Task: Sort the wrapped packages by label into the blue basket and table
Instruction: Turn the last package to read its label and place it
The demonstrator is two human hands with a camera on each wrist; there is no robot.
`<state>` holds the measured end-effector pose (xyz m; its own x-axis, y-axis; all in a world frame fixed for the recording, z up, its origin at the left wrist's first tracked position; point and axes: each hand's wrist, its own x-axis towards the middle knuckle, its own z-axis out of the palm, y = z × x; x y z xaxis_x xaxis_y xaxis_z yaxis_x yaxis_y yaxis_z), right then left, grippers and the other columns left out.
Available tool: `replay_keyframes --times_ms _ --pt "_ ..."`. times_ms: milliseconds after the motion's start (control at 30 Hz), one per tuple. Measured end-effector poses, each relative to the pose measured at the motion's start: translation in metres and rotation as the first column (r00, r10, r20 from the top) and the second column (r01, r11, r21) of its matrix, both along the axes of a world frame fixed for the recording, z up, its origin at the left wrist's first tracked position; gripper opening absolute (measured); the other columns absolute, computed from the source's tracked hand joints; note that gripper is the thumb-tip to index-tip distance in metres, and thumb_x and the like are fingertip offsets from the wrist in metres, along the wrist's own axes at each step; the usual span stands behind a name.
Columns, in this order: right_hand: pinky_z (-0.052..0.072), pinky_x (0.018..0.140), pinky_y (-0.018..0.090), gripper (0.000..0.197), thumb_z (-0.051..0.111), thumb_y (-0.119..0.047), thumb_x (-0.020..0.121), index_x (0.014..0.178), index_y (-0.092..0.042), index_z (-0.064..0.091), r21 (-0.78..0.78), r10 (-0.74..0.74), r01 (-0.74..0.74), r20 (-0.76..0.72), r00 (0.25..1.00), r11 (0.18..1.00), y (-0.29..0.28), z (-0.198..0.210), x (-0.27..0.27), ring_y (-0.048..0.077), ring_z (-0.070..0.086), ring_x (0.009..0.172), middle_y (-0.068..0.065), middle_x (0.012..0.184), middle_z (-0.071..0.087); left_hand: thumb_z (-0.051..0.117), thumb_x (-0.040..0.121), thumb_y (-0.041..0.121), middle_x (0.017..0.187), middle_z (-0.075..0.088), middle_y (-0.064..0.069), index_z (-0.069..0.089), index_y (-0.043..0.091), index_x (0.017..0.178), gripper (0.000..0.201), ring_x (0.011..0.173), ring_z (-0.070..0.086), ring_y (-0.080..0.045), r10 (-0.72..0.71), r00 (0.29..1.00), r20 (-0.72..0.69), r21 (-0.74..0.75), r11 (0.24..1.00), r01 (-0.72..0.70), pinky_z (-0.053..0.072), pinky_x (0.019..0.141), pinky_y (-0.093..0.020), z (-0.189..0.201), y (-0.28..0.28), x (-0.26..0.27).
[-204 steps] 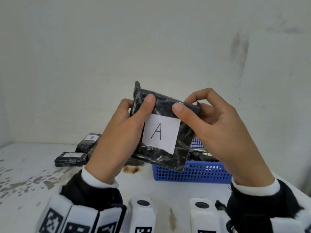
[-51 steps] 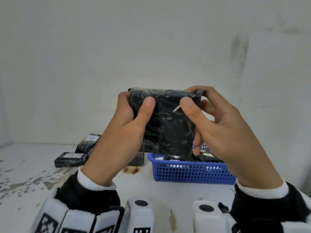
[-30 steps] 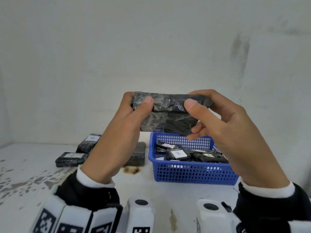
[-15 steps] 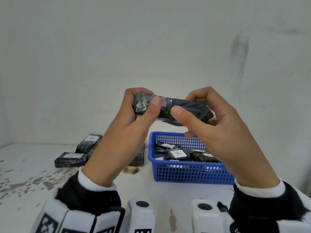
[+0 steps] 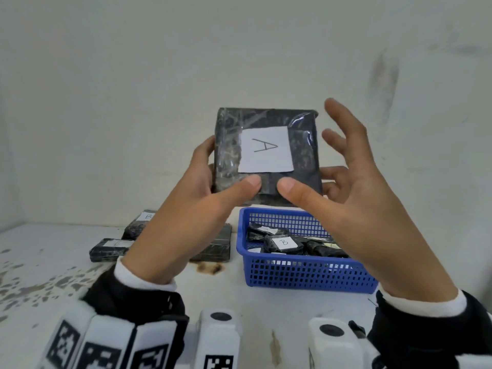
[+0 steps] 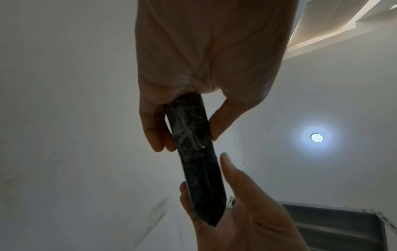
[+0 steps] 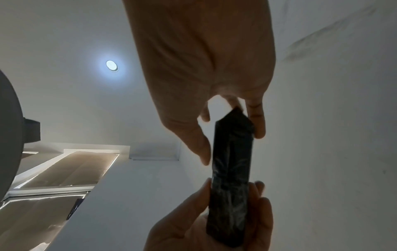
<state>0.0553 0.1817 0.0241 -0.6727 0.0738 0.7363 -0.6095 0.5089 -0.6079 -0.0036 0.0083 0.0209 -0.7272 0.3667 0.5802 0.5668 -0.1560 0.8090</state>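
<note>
I hold a black wrapped package (image 5: 229, 145) upright at chest height, its white label "A" (image 5: 266, 150) facing me. My left hand (image 5: 213, 179) grips its lower left side, thumb on the front and fingers behind. My right hand (image 5: 319, 185) pinches the lower right corner between the thumb and the lower fingers, while the index and middle fingers are spread off it. In the wrist views the package (image 6: 193, 144) (image 7: 232, 169) shows edge-on between both hands. The blue basket (image 5: 306, 272) stands on the table below and holds several packages, one labelled "B" (image 5: 284, 242).
Three black packages lie on the white table (image 5: 53, 275) left of the basket: one labelled "B" (image 5: 138, 222), one in front of it (image 5: 109, 249), and one beside the basket (image 5: 215, 243). A white wall stands close behind. A brown stain (image 5: 210, 269) marks the table.
Half a second ago the package was edge-on. It has turned upright with the "A" label towards me. My right index and middle fingers have lifted off it.
</note>
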Motion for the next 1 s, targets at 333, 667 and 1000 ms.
replay_keyframes --times_ms 333,667,1000 --pt "0.054 0.096 0.043 0.1 0.081 -0.043 0.077 0.148 -0.061 0.013 -0.05 0.027 -0.026 0.032 0.999 0.998 -0.0009 -0.0001 -0.0028 0.016 0.071 0.102 -0.006 0.114 0.073 0.061 0.084 0.029 0.114 0.071 0.007 0.036 0.022 0.142 0.064 0.091 0.071 -0.008 0.06 0.998 -0.01 0.016 0.998 -0.06 0.059 0.073 -0.028 -0.0007 0.0022 0.0004" --pt "0.062 0.081 0.034 0.072 0.071 -0.03 0.084 0.14 -0.055 0.034 -0.106 0.046 -0.039 0.064 0.997 0.994 -0.0016 0.0046 0.0024 0.024 0.072 0.089 0.0 0.102 0.075 0.055 0.091 0.034 0.107 0.074 0.007 0.051 0.022 0.126 0.037 0.097 0.07 -0.01 0.051 0.993 0.11 0.036 0.998 -0.056 0.053 0.089 -0.035 -0.0009 0.0023 0.0004" --pt "0.055 0.058 0.021 0.058 0.07 -0.041 0.086 0.131 -0.061 0.04 -0.012 -0.081 0.082 0.089 0.993 0.997 -0.0029 0.0015 0.0015 0.005 0.064 0.06 -0.003 0.091 0.075 0.071 0.071 0.059 0.108 0.072 0.002 0.056 0.021 0.115 0.06 0.099 0.07 -0.02 0.129 0.985 0.117 -0.065 0.99 -0.122 0.054 0.091 -0.049 -0.0015 0.0035 -0.0009"
